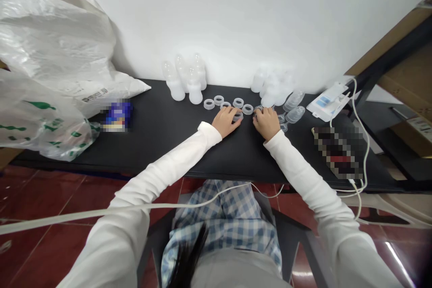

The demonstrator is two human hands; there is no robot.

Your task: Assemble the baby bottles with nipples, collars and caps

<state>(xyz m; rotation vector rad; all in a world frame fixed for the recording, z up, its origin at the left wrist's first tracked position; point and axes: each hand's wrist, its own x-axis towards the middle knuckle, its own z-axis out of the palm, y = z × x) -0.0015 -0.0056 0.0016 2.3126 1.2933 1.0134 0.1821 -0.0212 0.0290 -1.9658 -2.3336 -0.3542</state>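
Observation:
My left hand (227, 122) is closed on a translucent bottle collar ring (238, 117), with thumb and fingers around its edge. Other collar rings (209, 104) lie flat just beyond it on the black table (162, 137). To the right, my right hand (266, 123) has its fingers bent down over a small clear piece, mostly hidden beneath them. Small clear parts (282, 127) lie beside that hand, probably bottle teats. Near them are clear domed caps (295, 114). Several baby bottles with domed caps (195, 87) stand behind the rings on the left.
White bottle bodies (274, 87) are grouped by the wall at right. Beyond them lie a white-and-blue package (326, 101) and a blurred phone (337, 152) with a white cable (367, 137). Plastic bags (54, 45) and a blurred blue packet (118, 116) occupy the left side.

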